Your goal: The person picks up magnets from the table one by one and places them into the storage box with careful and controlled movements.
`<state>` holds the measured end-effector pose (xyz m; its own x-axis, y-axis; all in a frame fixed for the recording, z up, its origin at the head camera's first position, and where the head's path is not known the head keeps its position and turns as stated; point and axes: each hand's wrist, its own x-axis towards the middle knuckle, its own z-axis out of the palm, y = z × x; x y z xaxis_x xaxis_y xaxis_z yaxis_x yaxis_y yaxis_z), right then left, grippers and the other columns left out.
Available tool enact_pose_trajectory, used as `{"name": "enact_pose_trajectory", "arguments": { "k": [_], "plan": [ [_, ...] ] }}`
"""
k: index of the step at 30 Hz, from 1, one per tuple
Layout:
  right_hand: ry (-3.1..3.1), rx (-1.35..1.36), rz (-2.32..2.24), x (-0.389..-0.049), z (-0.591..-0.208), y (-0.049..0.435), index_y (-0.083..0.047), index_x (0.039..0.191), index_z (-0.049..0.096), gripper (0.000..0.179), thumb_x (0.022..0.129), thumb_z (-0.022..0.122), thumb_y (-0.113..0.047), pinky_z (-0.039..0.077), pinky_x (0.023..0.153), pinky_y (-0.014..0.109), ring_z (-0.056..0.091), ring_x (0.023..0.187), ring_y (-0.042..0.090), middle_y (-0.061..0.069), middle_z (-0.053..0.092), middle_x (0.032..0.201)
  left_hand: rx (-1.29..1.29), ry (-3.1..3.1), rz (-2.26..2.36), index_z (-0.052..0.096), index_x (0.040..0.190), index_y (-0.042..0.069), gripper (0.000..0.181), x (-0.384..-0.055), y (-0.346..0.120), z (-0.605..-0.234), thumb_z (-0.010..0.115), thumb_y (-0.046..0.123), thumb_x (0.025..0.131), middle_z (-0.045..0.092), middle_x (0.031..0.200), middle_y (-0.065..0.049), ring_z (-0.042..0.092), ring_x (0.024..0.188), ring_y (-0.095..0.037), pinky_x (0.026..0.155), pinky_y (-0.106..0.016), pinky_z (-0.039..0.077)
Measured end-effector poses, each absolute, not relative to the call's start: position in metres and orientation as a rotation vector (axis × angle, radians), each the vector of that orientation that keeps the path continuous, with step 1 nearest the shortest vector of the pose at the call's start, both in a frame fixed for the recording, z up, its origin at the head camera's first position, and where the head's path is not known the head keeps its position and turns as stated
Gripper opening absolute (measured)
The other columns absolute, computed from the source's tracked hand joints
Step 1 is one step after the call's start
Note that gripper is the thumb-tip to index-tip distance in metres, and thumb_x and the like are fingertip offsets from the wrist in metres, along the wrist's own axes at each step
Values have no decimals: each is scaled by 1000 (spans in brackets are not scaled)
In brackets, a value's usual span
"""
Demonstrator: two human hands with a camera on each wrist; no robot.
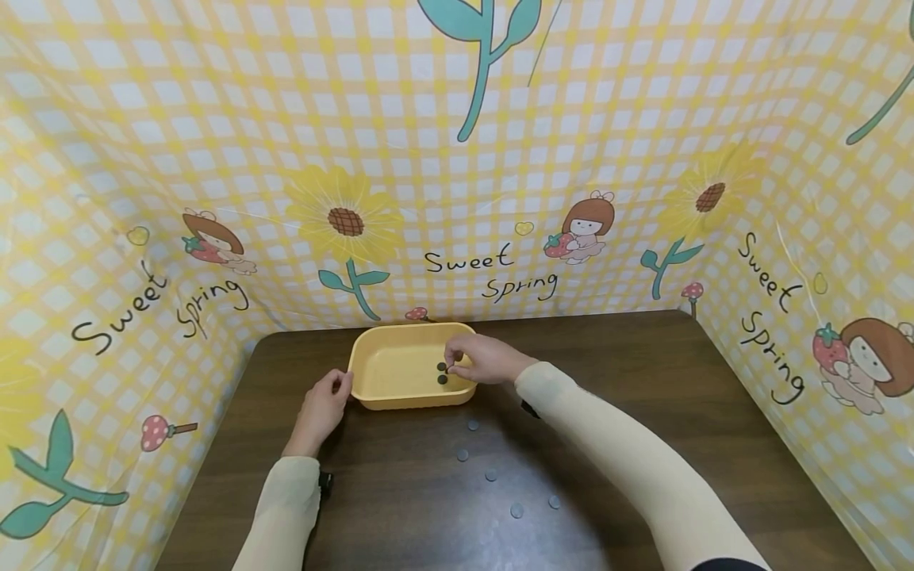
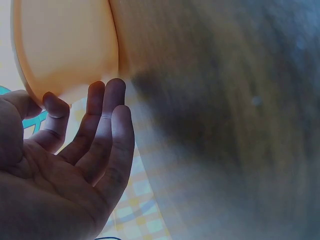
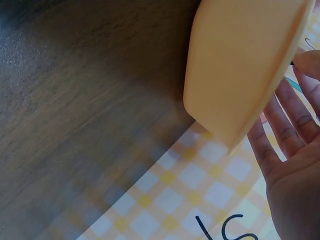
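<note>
A yellow plastic tray [image 1: 396,400] stands near the table's back edge. My left hand [image 1: 324,408] is at its left end; in the left wrist view, thumb and bent index finger pinch the rim while the other fingers [image 2: 122,135] reach along the outer wall. Over the tray's right side, my right hand [image 1: 489,358] pinches a small dark disc [image 3: 293,63], mostly hidden by the fingertips. Two similar dark discs [image 1: 443,380] show on the tray floor just below those fingertips. Its other fingers are spread above the rim in the right wrist view.
Several small grey discs [image 1: 517,510] lie scattered on the dark wooden table [image 1: 400,492], in front of the tray and to its right. A yellow checked cloth [image 1: 457,182] with printed flowers hangs around the back and both sides of the table.
</note>
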<state>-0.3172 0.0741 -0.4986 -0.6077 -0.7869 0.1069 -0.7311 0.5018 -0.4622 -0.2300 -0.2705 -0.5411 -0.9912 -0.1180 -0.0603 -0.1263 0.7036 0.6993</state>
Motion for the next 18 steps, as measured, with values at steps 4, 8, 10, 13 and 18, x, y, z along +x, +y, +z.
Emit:
{"name": "enact_pose_trajectory", "arguments": {
  "k": [4,8,10,13,18],
  "plan": [
    [2618,-1305,-683,-319,-502,70,-18,101,64,9,105,71,-17,52,95,33,64,106,19,-4,63,107,-205,2890,1189,64,110,13,43,-230,-270,-541,43,50,115,68,99,-11,57,83,-27,75,-41,43],
    [2617,-1291,-661,-320,-502,67,-18,98,63,10,104,71,-16,52,95,35,64,105,20,-2,64,106,-205,2888,1186,63,111,12,43,-230,-270,-540,43,50,116,68,100,-11,57,83,-27,75,-41,42],
    [2621,-1290,-648,-321,-503,65,-19,96,63,13,104,72,-16,52,96,35,64,104,19,-1,66,106,-205,2884,1190,63,111,12,43,-231,-270,-540,43,50,116,68,100,-11,57,83,-27,74,-41,42],
    [2637,-1285,-603,-324,-504,63,-19,94,62,15,103,73,-15,52,95,34,62,101,14,-1,66,104,-207,2884,1191,63,111,12,43,-231,-270,-540,43,50,116,68,100,-11,57,83,-27,74,-40,42],
    [2672,-1288,-487,-328,-506,59,-19,91,62,16,101,74,-14,52,90,32,60,94,12,-4,66,101,-211,2884,1186,63,111,12,45,-230,-270,-540,42,51,115,67,99,-11,57,83,-27,74,-40,42]
  ]
}}
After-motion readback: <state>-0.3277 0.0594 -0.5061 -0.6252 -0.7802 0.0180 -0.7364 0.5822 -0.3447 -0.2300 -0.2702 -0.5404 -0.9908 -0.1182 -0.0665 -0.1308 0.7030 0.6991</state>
